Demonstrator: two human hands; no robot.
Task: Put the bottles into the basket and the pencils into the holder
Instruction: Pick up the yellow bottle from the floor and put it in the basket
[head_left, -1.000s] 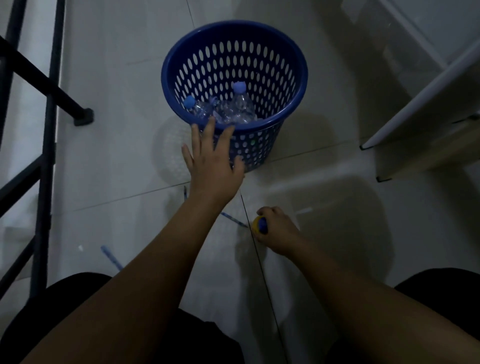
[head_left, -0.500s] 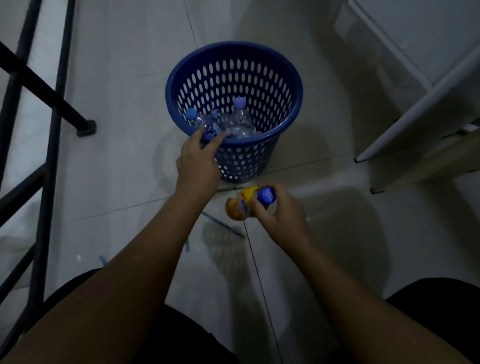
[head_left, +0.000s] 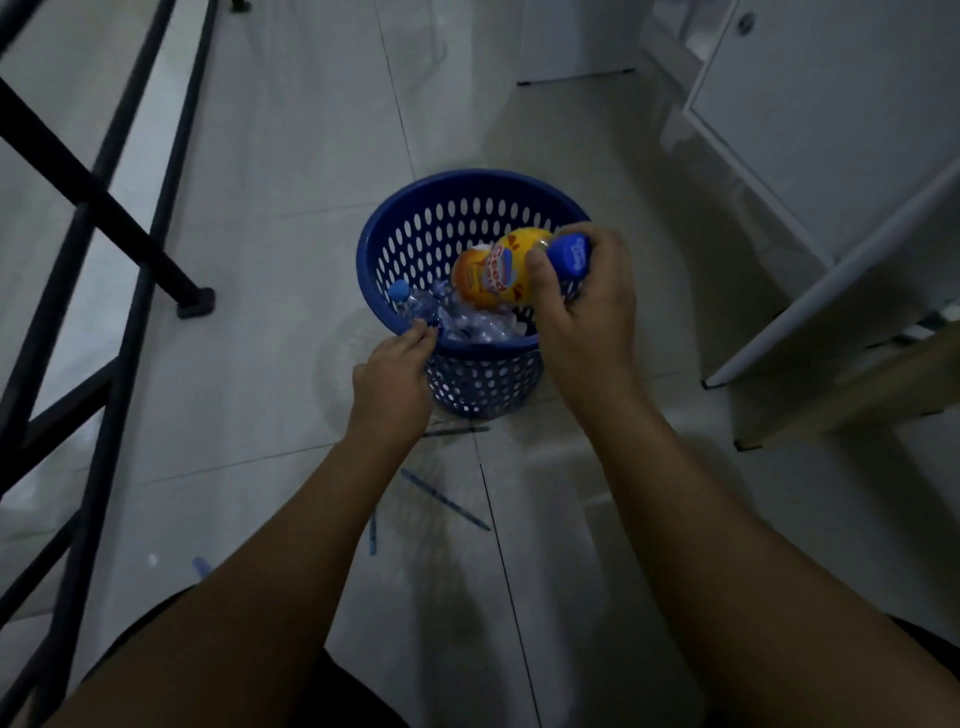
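Observation:
A round blue perforated basket (head_left: 415, 228) stands on the pale tiled floor, with clear blue-capped bottles (head_left: 415, 304) lying inside. My right hand (head_left: 587, 312) holds a yellow-orange bottle (head_left: 493, 273) by its blue-capped neck, tilted over the basket's opening. My left hand (head_left: 395, 374) grips the basket's near rim. Blue pencils lie on the floor before the basket: one (head_left: 444, 499) slanted between my arms, one (head_left: 372, 535) beside my left forearm, one (head_left: 457, 431) at the basket's foot, and one (head_left: 200, 566) further left. No holder is in view.
A black metal railing (head_left: 104, 260) with a foot on the floor runs along the left. White cabinets (head_left: 810, 130) and a pale wooden board (head_left: 852, 384) stand at the right. My dark-clothed knees fill the bottom corners.
My right hand has lifted the yellow-orange bottle from the floor up over the basket. My left hand has closed on the near rim. The view has tilted upward.

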